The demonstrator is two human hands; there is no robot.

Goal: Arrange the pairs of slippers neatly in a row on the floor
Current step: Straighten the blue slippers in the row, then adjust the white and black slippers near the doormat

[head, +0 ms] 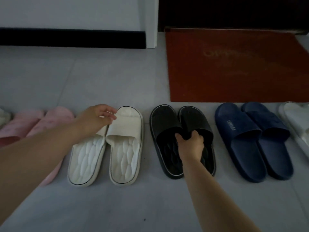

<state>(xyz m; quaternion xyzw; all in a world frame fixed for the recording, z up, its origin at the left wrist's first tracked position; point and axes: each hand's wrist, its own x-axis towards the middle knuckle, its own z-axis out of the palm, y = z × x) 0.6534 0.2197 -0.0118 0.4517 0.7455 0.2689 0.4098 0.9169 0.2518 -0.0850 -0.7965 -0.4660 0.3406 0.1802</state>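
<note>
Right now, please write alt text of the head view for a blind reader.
The left hand holds the white slippers by their straps and the right hand grips the black slippers; pink slippers and navy slippers flank them in a row on the floor, near a red mat.

Head-worn view, steeply down, near floor (120, 201)

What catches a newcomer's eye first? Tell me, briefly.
Two hands reach into the row: the left hand pinches the white pair left of centre, the right hand grips the black pair at centre. A red mat lies behind, upper right.
</note>
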